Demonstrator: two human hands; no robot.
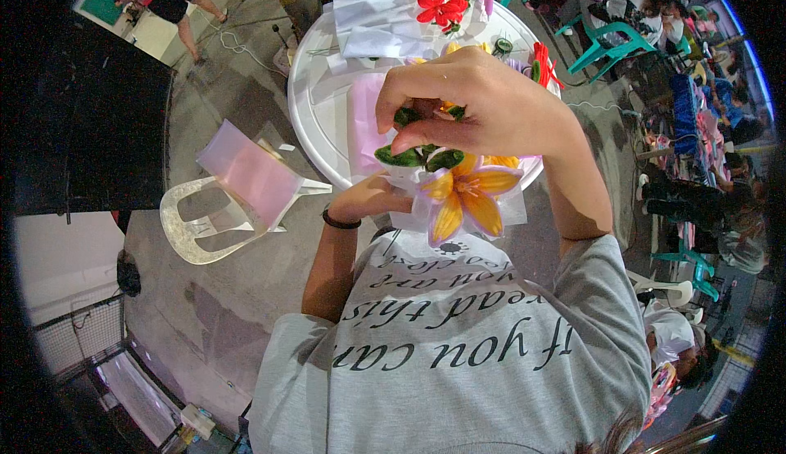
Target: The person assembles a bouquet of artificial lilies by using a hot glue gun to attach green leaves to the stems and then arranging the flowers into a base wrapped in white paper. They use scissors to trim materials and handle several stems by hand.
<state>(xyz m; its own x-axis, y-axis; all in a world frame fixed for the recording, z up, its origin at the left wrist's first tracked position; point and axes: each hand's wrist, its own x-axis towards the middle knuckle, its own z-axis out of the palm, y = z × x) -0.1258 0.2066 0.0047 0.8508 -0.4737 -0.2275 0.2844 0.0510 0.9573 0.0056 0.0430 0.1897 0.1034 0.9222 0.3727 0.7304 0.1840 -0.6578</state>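
Note:
A small bouquet is in front of my chest, with a large yellow artificial flower (pixel 469 196) edged in purple at its near side. My left hand (pixel 378 197), a dark band at its wrist, grips the bouquet from below; its fingertips are hidden behind the pale translucent wrap (pixel 513 208). Dark green leaves (pixel 401 157) stick out beside the flower. Over the top of the bouquet arches my right hand (pixel 468 98), fingers curled and thumb bent toward the index finger. More green leaves show within that curl, but whatever the fingertips pinch is hidden.
Beyond my hands stands a round white table (pixel 304 98) carrying white sheets (pixel 377 24), red flowers (pixel 442 6) and a lilac sheet (pixel 364 118). To my left, a white plastic chair (pixel 182 229) bears pink translucent sheets (pixel 254 176). Green chairs (pixel 606 49) and people are to the right.

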